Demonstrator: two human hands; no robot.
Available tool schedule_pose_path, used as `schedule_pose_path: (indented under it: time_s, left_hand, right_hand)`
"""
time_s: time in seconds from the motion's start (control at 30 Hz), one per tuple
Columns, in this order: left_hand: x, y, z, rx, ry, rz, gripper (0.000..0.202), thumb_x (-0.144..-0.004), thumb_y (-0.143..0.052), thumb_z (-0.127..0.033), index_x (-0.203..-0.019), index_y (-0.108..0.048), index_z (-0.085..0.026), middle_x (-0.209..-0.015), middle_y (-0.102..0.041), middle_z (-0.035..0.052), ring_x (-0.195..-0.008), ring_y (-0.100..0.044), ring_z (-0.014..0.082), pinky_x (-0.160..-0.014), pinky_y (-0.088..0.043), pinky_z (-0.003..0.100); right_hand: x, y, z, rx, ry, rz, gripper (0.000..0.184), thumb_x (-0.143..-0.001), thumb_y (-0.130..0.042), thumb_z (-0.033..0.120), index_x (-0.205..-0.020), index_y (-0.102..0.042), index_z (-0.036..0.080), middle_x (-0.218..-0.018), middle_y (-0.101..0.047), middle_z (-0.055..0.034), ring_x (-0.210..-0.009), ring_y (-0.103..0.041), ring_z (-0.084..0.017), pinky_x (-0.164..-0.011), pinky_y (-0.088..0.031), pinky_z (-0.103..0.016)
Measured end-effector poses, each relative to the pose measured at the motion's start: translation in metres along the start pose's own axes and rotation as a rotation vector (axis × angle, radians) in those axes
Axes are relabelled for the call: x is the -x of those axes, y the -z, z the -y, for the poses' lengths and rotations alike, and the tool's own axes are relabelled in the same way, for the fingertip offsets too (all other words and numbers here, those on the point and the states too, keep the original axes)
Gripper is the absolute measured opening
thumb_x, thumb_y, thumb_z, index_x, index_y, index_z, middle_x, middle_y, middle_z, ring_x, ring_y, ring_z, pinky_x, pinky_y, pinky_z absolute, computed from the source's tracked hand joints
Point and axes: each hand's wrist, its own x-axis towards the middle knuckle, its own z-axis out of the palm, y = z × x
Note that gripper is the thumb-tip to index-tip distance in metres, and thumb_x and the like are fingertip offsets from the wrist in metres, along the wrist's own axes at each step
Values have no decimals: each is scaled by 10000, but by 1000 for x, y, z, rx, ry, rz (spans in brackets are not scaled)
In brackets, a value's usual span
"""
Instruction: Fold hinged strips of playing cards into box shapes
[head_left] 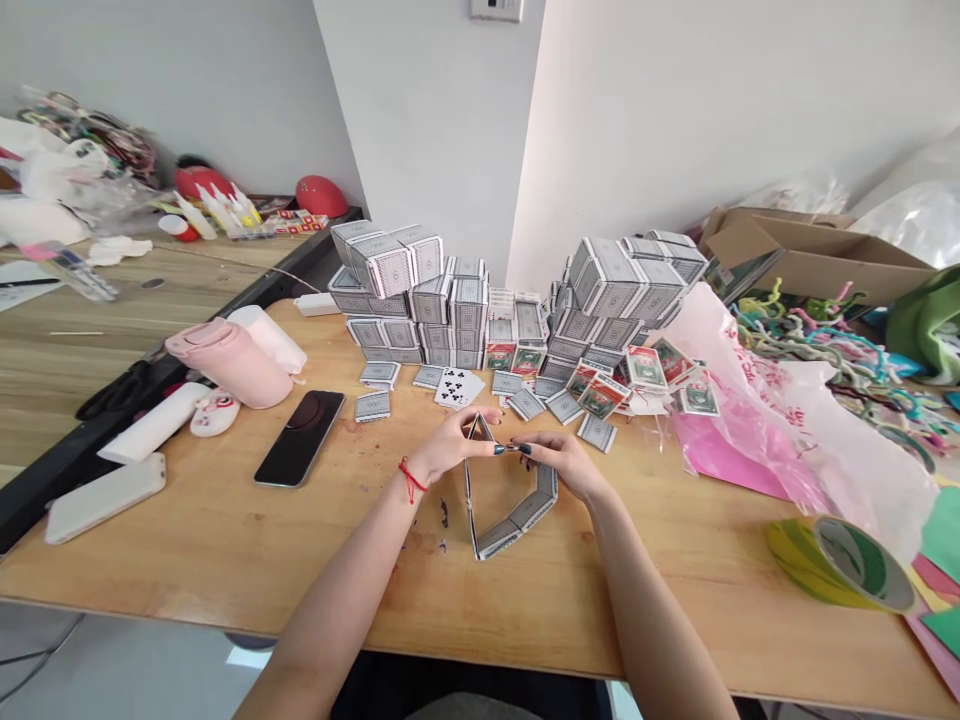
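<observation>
A chain of joined playing cards (517,518), grey-patterned on the outside, forms a loop above the wooden table in front of me. My left hand (456,443) is closed on the loop's upper left part, thumb and fingers pinching the cards. Across from it, my right hand (559,460) pinches the upper right part. Both thumbs, with dark green nails, nearly meet at the far side of the loop. Just beyond my hands lie loose cards, some face down and a face-up spread of clubs or spades (458,387). My fingers partly hide where the cards join.
Stacks of card-built blocks rise at the back left (412,290) and back right (622,290), with red and green card boxes (602,395) in front. A phone (300,438) and pink tumbler (229,362) lie left. Yellow tape (825,560) and pink plastic (742,420) lie right.
</observation>
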Motion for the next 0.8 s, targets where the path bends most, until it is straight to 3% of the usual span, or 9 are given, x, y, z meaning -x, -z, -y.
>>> schedule_pose_path:
  time_s: [0.33,0.6,0.8]
  left_hand:
    - [0,0,1,25,-1,-9,505,-563,-714,-172,-1053,-592,-188,-1127,-549,63,-782,-521,107,-727,-435,249]
    - [1,1,-2,11,-16,39,521,-570,-708,-156,-1073,-576,-189,-1155,-539,70,-788,-535,112,-755,-434,266]
    - [2,0,-2,17,-15,28,534,-550,-714,-151,-1067,-582,-186,-1145,-547,75,-782,-534,112,-743,-439,263]
  right_hand:
    - [-1,2,-4,31,-3,39,388,-651,-686,419,-959,-698,184,-961,-676,-83,-763,-573,-186,-719,-452,-330]
    - [0,2,0,-70,-35,10,374,-637,-702,395,-930,-703,162,-899,-684,-88,-702,-571,-165,-671,-447,-300]
    - [0,0,0,-19,-30,2,404,-627,-702,417,-943,-701,166,-918,-684,-87,-733,-581,-183,-709,-447,-325]
